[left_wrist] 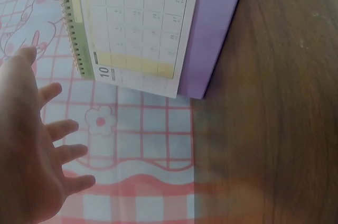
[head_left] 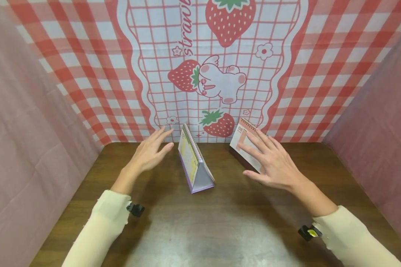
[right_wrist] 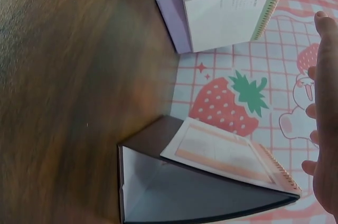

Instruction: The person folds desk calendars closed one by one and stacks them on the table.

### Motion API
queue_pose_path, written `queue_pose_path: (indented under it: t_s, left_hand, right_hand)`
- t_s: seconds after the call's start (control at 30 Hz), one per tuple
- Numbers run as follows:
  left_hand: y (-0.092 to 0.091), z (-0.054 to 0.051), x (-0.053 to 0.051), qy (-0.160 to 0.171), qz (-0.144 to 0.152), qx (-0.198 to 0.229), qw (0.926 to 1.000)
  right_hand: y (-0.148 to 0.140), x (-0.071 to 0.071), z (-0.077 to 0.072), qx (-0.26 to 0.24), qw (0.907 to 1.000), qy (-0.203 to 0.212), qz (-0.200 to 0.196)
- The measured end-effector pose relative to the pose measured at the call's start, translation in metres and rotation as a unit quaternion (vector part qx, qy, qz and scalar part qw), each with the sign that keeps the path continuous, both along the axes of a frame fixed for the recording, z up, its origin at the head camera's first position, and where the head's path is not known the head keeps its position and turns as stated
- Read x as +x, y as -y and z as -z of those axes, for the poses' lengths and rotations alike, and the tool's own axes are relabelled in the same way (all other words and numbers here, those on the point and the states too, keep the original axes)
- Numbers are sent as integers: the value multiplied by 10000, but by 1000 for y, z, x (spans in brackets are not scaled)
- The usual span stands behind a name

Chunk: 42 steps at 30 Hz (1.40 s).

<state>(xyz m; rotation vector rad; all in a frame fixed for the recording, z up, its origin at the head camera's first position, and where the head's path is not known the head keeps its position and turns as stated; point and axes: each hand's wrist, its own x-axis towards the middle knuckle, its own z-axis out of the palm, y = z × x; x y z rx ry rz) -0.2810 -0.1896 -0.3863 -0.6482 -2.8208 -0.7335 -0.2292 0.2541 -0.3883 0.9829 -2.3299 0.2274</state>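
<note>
A purple-based desk calendar (head_left: 189, 157) stands tent-like on the table, its spiral binding on top; the left wrist view shows its yellow-and-white month page (left_wrist: 137, 28). My left hand (head_left: 150, 152) is beside its left side, apart from it, fingers extended. To the right stands a second desk calendar (head_left: 239, 142) with a dark base and an orange-and-white page (right_wrist: 224, 152). My right hand (head_left: 270, 159) hovers over it with spread fingers and hides part of it in the head view. In the right wrist view that hand (right_wrist: 326, 113) is apart from the calendar's binding.
Both calendars stand on a brown wooden table (head_left: 200, 222). Behind it hangs a red-and-white checked cloth (head_left: 97, 74) with strawberry prints. Pink curtains (head_left: 30, 129) close off both sides. A small dark device (head_left: 135, 209) sits at each wrist.
</note>
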Motion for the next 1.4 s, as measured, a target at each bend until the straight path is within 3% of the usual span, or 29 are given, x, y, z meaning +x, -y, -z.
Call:
queue_pose_path:
  t_s: [0.63, 1.1, 1.4]
  left_hand:
    - [-21, -7, -5, 54, 246, 458, 9986]
    - [-31, 1, -6, 2, 264, 1094, 9936]
    - [-36, 6, -6, -101, 303, 1391, 9898]
  right_hand:
    - [25, 1, 10, -346, 9992, -57, -195]
    - [40, 8, 8, -658, 9945, 684, -447]
    - [50, 12, 17, -1158, 9824, 1329, -615]
